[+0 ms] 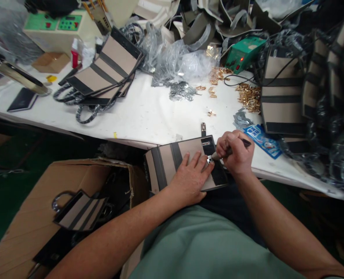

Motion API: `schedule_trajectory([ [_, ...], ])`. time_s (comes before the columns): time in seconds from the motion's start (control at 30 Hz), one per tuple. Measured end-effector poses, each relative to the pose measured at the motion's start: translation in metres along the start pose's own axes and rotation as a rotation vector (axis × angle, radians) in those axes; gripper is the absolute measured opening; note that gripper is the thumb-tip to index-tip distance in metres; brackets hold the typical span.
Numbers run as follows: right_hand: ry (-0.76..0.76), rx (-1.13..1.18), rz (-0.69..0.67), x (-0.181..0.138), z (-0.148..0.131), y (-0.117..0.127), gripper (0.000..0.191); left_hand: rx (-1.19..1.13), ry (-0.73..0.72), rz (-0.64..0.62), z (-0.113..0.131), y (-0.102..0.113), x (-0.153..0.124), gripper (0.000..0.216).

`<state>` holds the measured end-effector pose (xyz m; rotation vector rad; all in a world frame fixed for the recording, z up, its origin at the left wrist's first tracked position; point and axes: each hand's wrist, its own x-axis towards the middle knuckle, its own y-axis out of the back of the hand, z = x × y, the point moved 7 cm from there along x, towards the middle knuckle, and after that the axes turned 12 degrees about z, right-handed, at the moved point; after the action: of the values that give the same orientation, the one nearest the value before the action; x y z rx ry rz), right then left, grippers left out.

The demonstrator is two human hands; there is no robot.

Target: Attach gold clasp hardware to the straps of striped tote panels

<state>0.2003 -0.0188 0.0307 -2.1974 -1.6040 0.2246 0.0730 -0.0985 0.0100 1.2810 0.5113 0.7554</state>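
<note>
A beige and dark-striped bag panel lies at the table's front edge, partly over my lap. My left hand rests flat on it, fingers spread, fingertips beside a small silver metal plate on the panel's black band. My right hand is closed around a pen-like tool with a pale tip and dark rear end. The tip touches or nearly touches the plate; I cannot tell which. A metal clasp on a dark tab sticks out beyond the panel's far edge.
Gold-coloured metal parts and thin grey plates lie on the white table. A green box with a lit red lamp stands behind. Striped bags are stacked left, more hang right. A cardboard box holds others.
</note>
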Motion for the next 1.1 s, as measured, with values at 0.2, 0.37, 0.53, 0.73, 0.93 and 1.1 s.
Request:
schedule_trajectory([
  [0.2, 0.074, -0.073, -0.056, -0.006, 0.000, -0.003, 0.039, -0.009, 0.000, -0.003, 0.001, -0.001, 0.001, 0.095],
  [0.37, 0.082, -0.281, -0.148, -0.011, 0.000, -0.012, 0.039, -0.002, -0.002, -0.002, 0.003, 0.000, 0.002, 0.094],
  [0.53, -0.102, 0.058, 0.071, 0.006, 0.006, 0.004, 0.041, 0.004, -0.003, 0.005, 0.003, 0.002, 0.002, 0.095],
  [0.73, -0.242, 0.257, 0.248, 0.014, 0.019, 0.020, 0.040, -0.006, 0.012, -0.030, 0.004, 0.008, 0.002, 0.093],
  [0.93, -0.265, 0.137, 0.154, 0.004, 0.027, 0.004, 0.044, 0.031, -0.024, -0.045, -0.007, -0.020, -0.005, 0.089],
  [1.1, -0.013, -0.411, -0.141, -0.004, 0.022, -0.031, 0.040, 0.268, -0.088, 0.186, -0.029, -0.058, 0.001, 0.063],
])
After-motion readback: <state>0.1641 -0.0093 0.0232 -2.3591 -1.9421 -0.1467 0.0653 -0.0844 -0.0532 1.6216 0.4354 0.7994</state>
